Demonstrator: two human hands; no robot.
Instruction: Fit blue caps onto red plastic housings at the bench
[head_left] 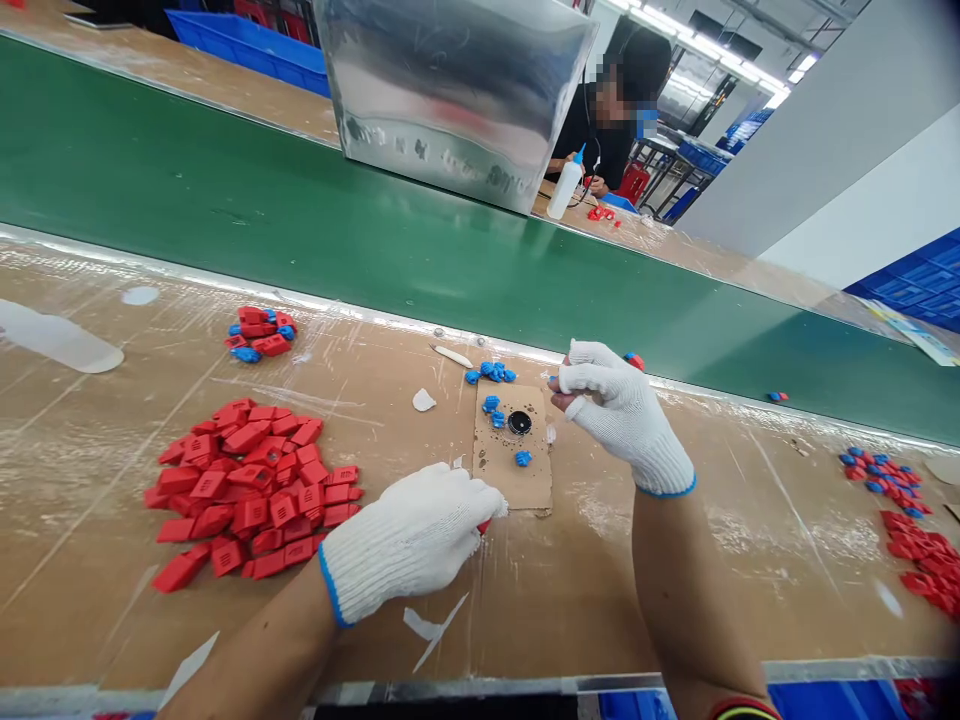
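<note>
My left hand [416, 535], in a white knit glove, is closed round a red piece [484, 526], of which only a small part shows by the fingertips. Right of it lies a cardboard square [525, 490] with a round black dish [520, 422] and several small blue pieces [523, 458] on it. My right hand [611, 400], gloved too with bare fingertips, is pinched above the cardboard's upper right; whatever it holds is too small to name. More blue pieces [495, 371] sit at the cardboard's top edge. A big pile of red pieces [251, 485] lies left of my left hand.
A green belt [300, 235] crosses behind the table, with a metal box [457, 100] beyond it. A person [611, 120] sits across, near a white bottle [565, 187]. Red and blue pieces lie at left [261, 333] and far right [885, 480]. A white pointed tool [452, 356] lies behind the cardboard.
</note>
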